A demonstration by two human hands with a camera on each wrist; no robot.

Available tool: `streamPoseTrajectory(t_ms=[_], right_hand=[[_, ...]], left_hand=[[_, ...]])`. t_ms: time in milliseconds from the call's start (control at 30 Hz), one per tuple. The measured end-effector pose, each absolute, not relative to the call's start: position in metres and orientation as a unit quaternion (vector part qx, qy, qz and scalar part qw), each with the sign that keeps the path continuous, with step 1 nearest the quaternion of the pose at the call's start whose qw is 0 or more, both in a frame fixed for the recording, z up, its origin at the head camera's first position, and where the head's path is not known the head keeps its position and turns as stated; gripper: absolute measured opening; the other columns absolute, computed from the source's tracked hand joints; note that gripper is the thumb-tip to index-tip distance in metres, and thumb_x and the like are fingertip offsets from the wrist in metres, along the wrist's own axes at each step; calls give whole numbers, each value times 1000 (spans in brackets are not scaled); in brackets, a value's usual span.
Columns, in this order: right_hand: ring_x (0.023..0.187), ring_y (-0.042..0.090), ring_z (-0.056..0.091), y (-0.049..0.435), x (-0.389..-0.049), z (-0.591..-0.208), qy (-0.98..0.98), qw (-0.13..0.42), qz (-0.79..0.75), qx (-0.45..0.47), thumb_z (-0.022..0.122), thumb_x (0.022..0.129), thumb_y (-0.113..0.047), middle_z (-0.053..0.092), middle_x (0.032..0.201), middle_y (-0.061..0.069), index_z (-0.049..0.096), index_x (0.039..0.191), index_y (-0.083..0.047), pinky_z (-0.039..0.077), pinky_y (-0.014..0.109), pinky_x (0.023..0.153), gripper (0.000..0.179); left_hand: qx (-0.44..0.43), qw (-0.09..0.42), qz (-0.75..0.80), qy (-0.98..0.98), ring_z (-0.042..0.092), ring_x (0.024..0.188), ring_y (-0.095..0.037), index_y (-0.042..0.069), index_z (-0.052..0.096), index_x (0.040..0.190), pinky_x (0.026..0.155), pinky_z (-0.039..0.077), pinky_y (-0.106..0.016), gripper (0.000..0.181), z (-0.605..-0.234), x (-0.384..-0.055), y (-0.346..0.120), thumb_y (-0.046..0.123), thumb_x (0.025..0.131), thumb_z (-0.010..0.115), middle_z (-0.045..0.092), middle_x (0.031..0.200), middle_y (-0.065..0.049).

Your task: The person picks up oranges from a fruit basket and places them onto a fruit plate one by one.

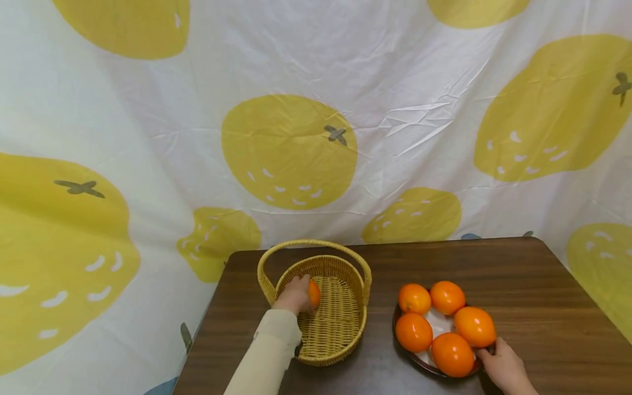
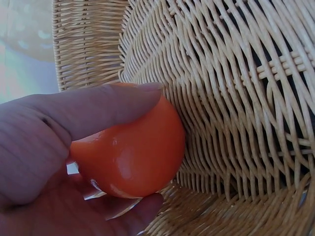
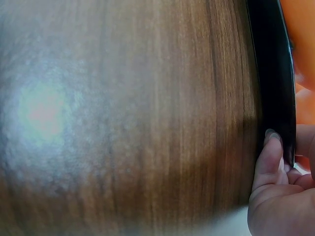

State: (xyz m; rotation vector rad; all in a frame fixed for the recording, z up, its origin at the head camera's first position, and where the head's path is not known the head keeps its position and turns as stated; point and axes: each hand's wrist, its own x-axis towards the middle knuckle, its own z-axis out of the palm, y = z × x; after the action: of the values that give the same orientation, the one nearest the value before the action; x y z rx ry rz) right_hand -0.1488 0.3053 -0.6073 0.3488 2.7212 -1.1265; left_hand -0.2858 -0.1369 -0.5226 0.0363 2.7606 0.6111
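Note:
My left hand (image 1: 294,296) reaches into a round wicker basket (image 1: 340,351) with a tall handle and grips a glossy orange (image 2: 142,152). In the left wrist view the thumb lies over the top of the fruit and the fingers curl beneath it, close to the woven basket bottom. At the right, my right hand (image 1: 504,366) pinches the rim of a dark round plate (image 3: 275,73), thumb on the outside and fingers over the edge. Several more oranges (image 1: 452,354) sit in a ring on this plate, around its pale middle (image 1: 438,323).
Both basket and plate stand on a dark brown wooden table (image 1: 543,296), the plate to the right of the basket. Behind the table hangs a white cloth (image 1: 395,55) printed with large yellow fruit. The basket handle (image 1: 316,242) arches above the basket's far side in the head view.

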Motion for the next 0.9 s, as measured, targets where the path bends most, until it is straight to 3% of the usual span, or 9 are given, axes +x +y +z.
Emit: streamPoseTrajectory(t_ms=[200, 500, 900], right_hand=[[88, 35, 59, 305, -150, -607, 913, 89, -381, 116, 55, 96, -24, 64, 99, 25, 51, 114, 15, 49, 48, 75, 43], [99, 46, 61, 304, -148, -608, 914, 81, -381, 114, 56, 97, -23, 62, 109, 35, 50, 118, 17, 50, 55, 82, 45], [94, 41, 61, 305, -149, -610, 912, 83, -384, 117, 56, 98, -25, 63, 105, 31, 50, 117, 16, 49, 53, 80, 45]], left_hand=[[13, 153, 216, 964, 40, 140, -46, 8, 33, 157, 104, 45, -59, 97, -520, -281, -138, 9, 76, 87, 34, 158, -24], [29, 140, 211, 967, 43, 137, -46, 4, 35, 154, 103, 46, -59, 96, -518, -278, -135, 15, 76, 89, 39, 154, -26], [58, 111, 244, 962, 37, 144, -46, 6, 36, 156, 107, 43, -60, 93, -512, -271, -132, 18, 79, 86, 33, 160, -27]])
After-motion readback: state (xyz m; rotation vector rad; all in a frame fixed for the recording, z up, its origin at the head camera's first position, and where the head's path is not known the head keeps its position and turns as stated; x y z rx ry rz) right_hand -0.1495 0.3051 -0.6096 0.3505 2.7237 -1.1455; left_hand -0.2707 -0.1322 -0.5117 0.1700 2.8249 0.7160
